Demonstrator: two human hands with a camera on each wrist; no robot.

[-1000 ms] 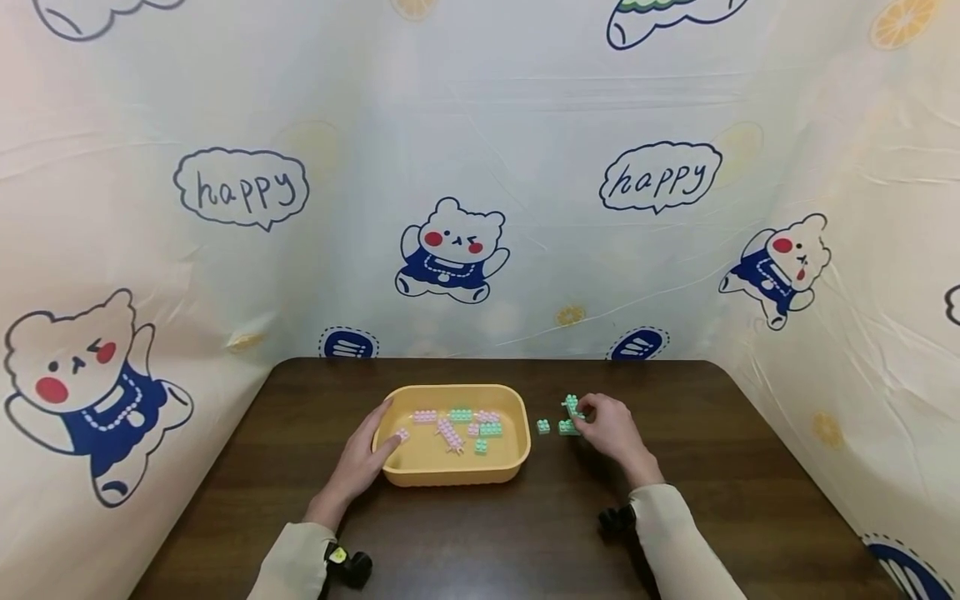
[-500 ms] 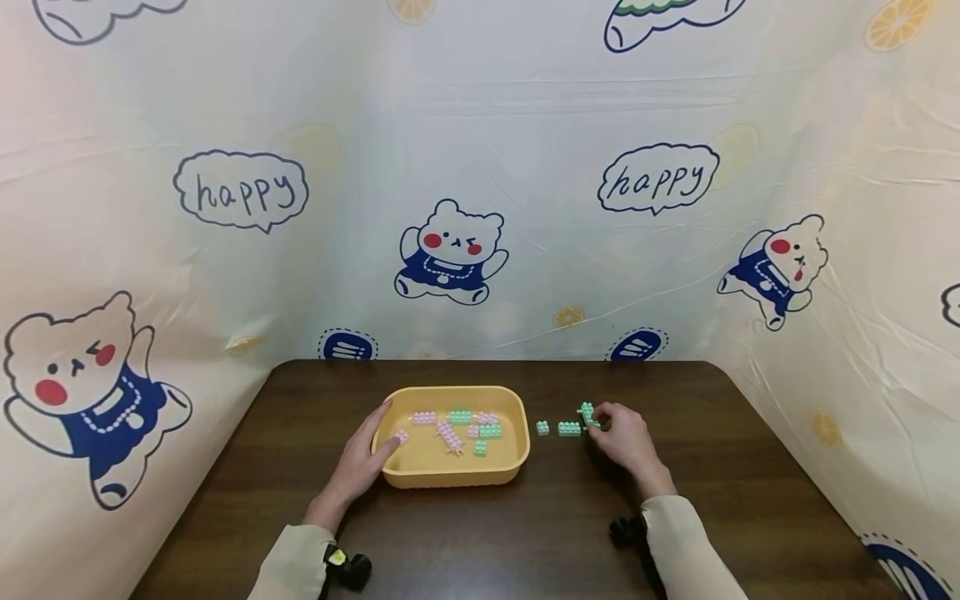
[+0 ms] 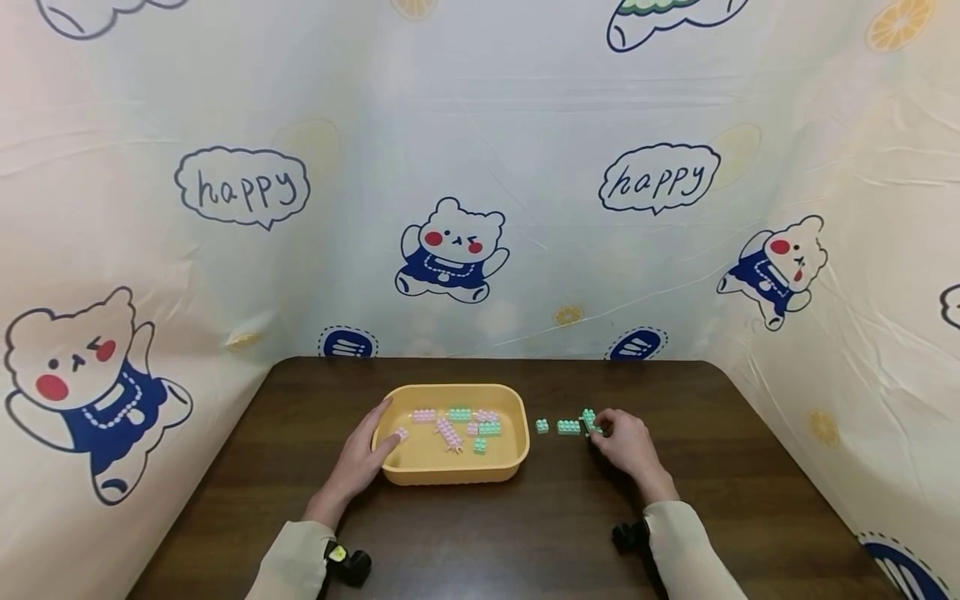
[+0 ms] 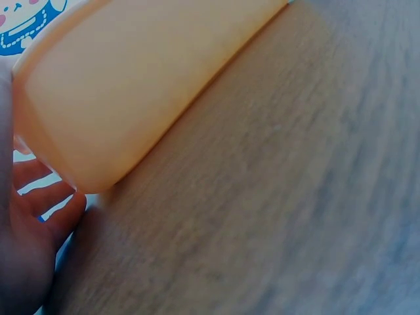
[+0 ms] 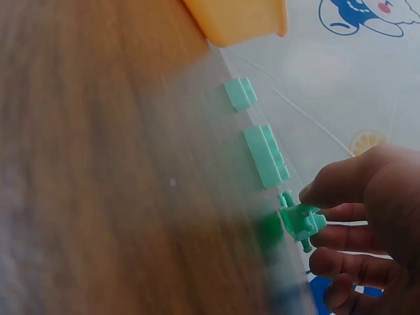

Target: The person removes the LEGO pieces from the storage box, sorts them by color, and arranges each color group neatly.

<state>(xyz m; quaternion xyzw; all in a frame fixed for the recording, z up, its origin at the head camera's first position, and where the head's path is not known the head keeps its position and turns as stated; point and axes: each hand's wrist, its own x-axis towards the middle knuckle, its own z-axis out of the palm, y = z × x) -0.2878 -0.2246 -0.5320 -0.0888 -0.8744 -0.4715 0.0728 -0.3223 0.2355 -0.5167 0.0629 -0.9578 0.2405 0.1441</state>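
Note:
My left hand holds the yellow tray by its left side, thumb over the rim and fingers along the outside. Right of the tray, my right hand pinches a green toy brick piece with side pegs between thumb and fingers. This piece is close to the table, at the right end of a row. Beside it lies a longer green building brick, then a small green building brick nearer the tray. In the left wrist view, the tray's wall hides part of the fingers.
Inside the tray lie several pink and green building bricks, among them a long pink piece with pegs and a small green brick. The brown wooden table backs onto a printed curtain.
My right hand has moved right with the pegged green piece, away from over the longer brick, and then slightly nearer to me. The left hand and tray stay put.

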